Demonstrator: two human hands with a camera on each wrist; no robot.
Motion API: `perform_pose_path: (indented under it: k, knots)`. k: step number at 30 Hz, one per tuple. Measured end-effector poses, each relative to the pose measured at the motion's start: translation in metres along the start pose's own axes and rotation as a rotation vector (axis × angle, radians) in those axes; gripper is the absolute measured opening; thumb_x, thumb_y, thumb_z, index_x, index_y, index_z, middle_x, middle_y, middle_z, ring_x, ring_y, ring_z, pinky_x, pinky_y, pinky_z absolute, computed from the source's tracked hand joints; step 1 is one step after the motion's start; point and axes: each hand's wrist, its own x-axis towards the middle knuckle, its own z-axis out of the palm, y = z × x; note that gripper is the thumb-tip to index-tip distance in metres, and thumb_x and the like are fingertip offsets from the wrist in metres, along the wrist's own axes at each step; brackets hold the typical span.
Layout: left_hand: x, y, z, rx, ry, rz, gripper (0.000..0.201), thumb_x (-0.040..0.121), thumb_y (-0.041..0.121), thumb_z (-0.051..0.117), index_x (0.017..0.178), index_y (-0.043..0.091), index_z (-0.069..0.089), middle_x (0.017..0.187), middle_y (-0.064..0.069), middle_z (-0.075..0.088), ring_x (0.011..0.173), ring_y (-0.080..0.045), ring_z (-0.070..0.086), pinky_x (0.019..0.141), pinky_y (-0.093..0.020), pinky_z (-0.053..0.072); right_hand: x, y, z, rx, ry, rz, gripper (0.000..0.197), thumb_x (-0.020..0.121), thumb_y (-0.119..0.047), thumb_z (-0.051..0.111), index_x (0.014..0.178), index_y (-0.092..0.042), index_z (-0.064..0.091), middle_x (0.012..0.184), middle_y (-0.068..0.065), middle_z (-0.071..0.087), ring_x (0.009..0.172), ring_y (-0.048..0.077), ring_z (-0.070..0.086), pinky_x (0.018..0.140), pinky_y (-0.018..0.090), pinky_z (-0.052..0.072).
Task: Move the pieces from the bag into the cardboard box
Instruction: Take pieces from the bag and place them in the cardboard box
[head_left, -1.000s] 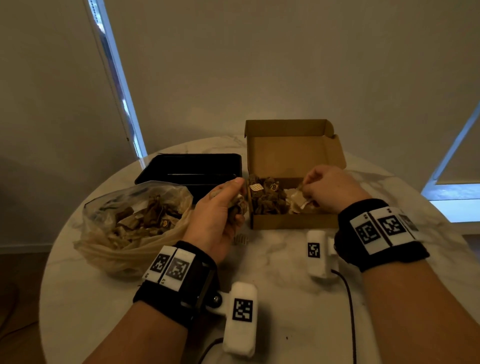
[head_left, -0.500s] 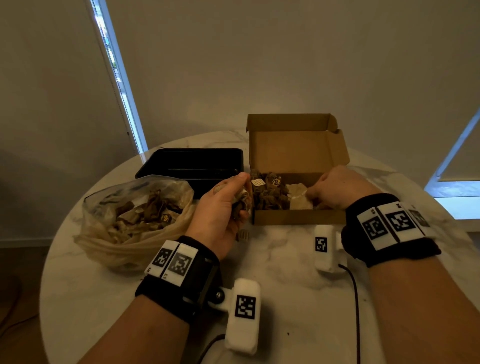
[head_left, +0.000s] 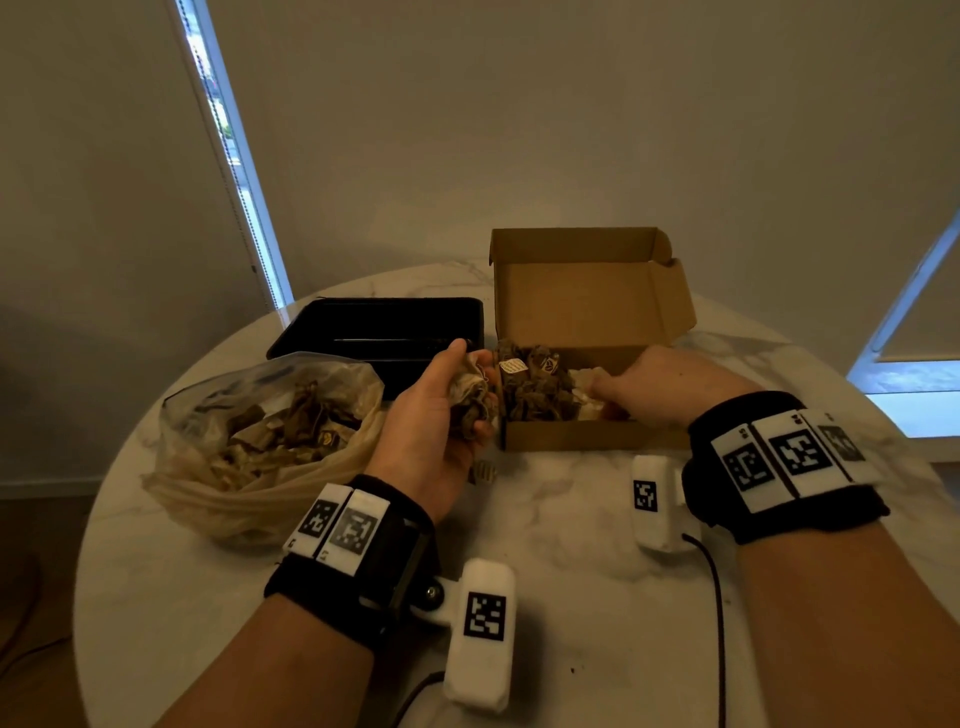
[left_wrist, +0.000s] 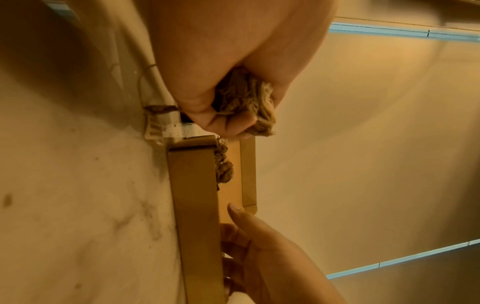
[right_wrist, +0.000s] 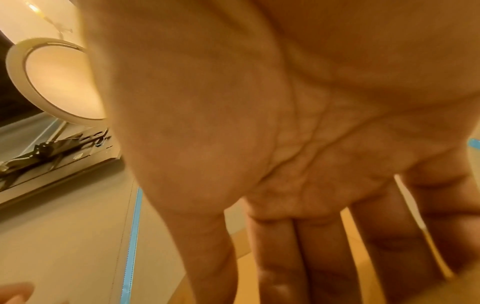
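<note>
Since the earlier frame my right hand (head_left: 654, 384) moved deeper into the open brown cardboard box (head_left: 587, 441) at frame centre, fingers straight. My left hand (head_left: 436, 415) grips crumpled brown pieces (head_left: 470, 402) beside its left wall. At middle left lies the clear plastic bag (head_left: 260, 441).

Round marble table (head_left: 571, 545), beige walls (head_left: 519, 130)
</note>
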Motion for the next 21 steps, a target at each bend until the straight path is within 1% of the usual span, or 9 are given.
perform_pose_path:
  k: [2, 3, 5, 8, 11, 15, 17, 20, 21]
  knots:
    - [-0.001, 0.001, 0.000, -0.016, -0.007, -0.009, 0.032, 0.099, 0.042, 0.058, 0.106, 0.014, 0.073, 0.078, 0.002, 0.071, 0.058, -0.006, 0.062, 0.045, -0.016, 0.043, -0.002, 0.000, -0.003, 0.096, -0.006, -0.024, 0.042, 0.106, -0.044, 0.044, 0.107, -0.015, 0.074, 0.097, 0.005, 0.067, 0.089, 0.020, 0.063, 0.067, 0.028, 0.045]
    - [-0.001, 0.001, 0.001, -0.018, -0.005, -0.015, 0.033, 0.100, 0.042, 0.058, 0.105, 0.014, 0.073, 0.078, 0.001, 0.072, 0.058, -0.006, 0.063, 0.045, -0.016, 0.043, -0.003, 0.001, -0.004, 0.170, 0.022, -0.068, 0.039, 0.104, -0.043, 0.049, 0.102, -0.016, 0.076, 0.100, 0.004, 0.071, 0.089, 0.018, 0.064, 0.067, 0.027, 0.045]
    - [-0.002, 0.002, 0.001, -0.028, -0.005, -0.029, 0.034, 0.100, 0.043, 0.057, 0.106, 0.014, 0.073, 0.080, 0.000, 0.074, 0.058, -0.007, 0.064, 0.045, -0.017, 0.043, -0.004, 0.001, -0.004, 0.373, 0.119, -0.170, 0.027, 0.100, -0.041, 0.058, 0.094, -0.023, 0.077, 0.098, -0.004, 0.074, 0.086, 0.011, 0.064, 0.065, 0.026, 0.044]
    - [-0.002, 0.002, 0.001, -0.042, -0.005, -0.041, 0.037, 0.099, 0.044, 0.058, 0.112, 0.013, 0.073, 0.091, -0.003, 0.075, 0.062, -0.008, 0.064, 0.046, -0.017, 0.044, -0.011, -0.008, -0.005, 0.486, 0.160, -0.320, 0.019, 0.097, -0.043, 0.062, 0.092, -0.032, 0.076, 0.091, -0.012, 0.074, 0.080, 0.002, 0.063, 0.064, 0.024, 0.040]
    - [-0.002, 0.001, 0.000, -0.039, -0.031, -0.058, 0.038, 0.097, 0.044, 0.061, 0.115, 0.013, 0.072, 0.101, -0.007, 0.074, 0.066, -0.010, 0.062, 0.047, -0.017, 0.043, -0.018, -0.022, -0.003, 0.524, 0.180, -0.395, 0.022, 0.095, -0.051, 0.061, 0.092, -0.033, 0.075, 0.087, -0.013, 0.072, 0.080, 0.001, 0.064, 0.066, 0.024, 0.044]
    - [-0.003, 0.000, 0.005, 0.027, -0.073, -0.021, 0.034, 0.096, 0.042, 0.062, 0.109, 0.012, 0.072, 0.092, -0.007, 0.069, 0.065, -0.012, 0.059, 0.048, -0.020, 0.039, -0.019, -0.037, 0.008, 0.514, 0.134, -0.417, 0.028, 0.091, -0.058, 0.064, 0.095, -0.033, 0.074, 0.086, -0.014, 0.072, 0.081, 0.000, 0.066, 0.063, 0.020, 0.045]
    - [-0.003, -0.001, 0.005, 0.045, -0.082, -0.015, 0.032, 0.097, 0.042, 0.062, 0.107, 0.013, 0.072, 0.089, -0.006, 0.068, 0.064, -0.012, 0.059, 0.048, -0.020, 0.038, -0.015, -0.040, 0.012, 0.515, 0.122, -0.432, 0.021, 0.092, -0.051, 0.066, 0.093, -0.031, 0.073, 0.086, -0.012, 0.071, 0.080, 0.002, 0.065, 0.064, 0.020, 0.044]
    - [-0.003, -0.001, 0.005, 0.062, -0.087, -0.024, 0.042, 0.096, 0.044, 0.063, 0.119, 0.009, 0.072, 0.096, -0.007, 0.071, 0.066, -0.011, 0.059, 0.050, -0.019, 0.040, -0.012, -0.037, 0.012, 0.621, 0.138, -0.434, 0.011, 0.096, -0.036, 0.067, 0.088, -0.028, 0.070, 0.086, -0.010, 0.070, 0.080, 0.003, 0.063, 0.064, 0.019, 0.043]
    - [-0.004, -0.001, 0.005, 0.069, -0.087, -0.027, 0.042, 0.096, 0.044, 0.063, 0.119, 0.011, 0.073, 0.096, -0.006, 0.073, 0.067, -0.010, 0.060, 0.051, -0.019, 0.040, -0.011, -0.036, 0.011, 0.666, 0.162, -0.431, 0.011, 0.096, -0.033, 0.067, 0.087, -0.027, 0.070, 0.087, -0.009, 0.070, 0.081, 0.004, 0.063, 0.066, 0.021, 0.044]
